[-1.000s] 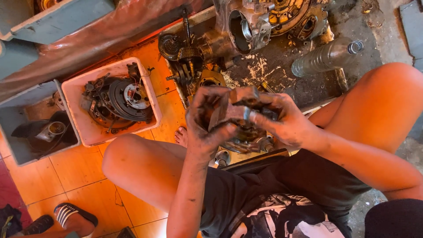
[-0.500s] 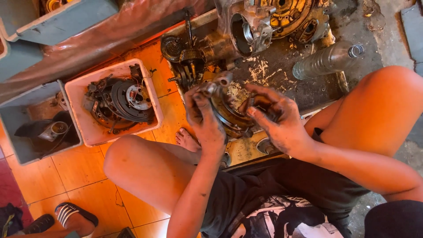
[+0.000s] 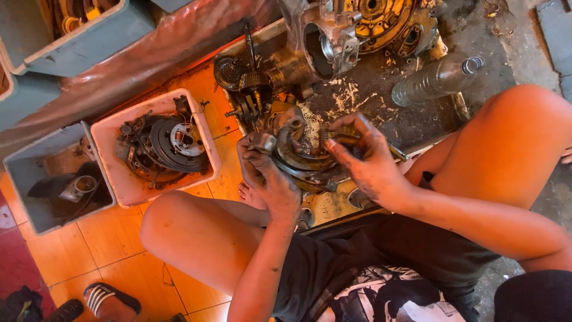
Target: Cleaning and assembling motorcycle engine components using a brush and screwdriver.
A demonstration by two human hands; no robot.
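Note:
I sit on the floor with knees apart. My left hand (image 3: pixel 268 176) grips the left edge of a round, greasy metal engine part (image 3: pixel 301 156) held over a dirty tray (image 3: pixel 417 128). My right hand (image 3: pixel 363 161) grips the same part from the right, fingers curled over its top rim near a small spring-like piece. Both hands are smeared with oil. Just beyond the part lies a gear shaft assembly (image 3: pixel 253 89) and a large engine case (image 3: pixel 357 30).
A white tub (image 3: pixel 205 134) with a dark disc and wires stands at left, beside a grey box (image 3: pixel 30 179) holding a cylinder. A clear plastic bottle (image 3: pixel 438 80) lies on the tray. A sandal (image 3: pixel 110 298) rests on the orange tiles.
The hands have lowered the metal part away from my body toward the tray and spread apart along its rim; the view has shifted slightly.

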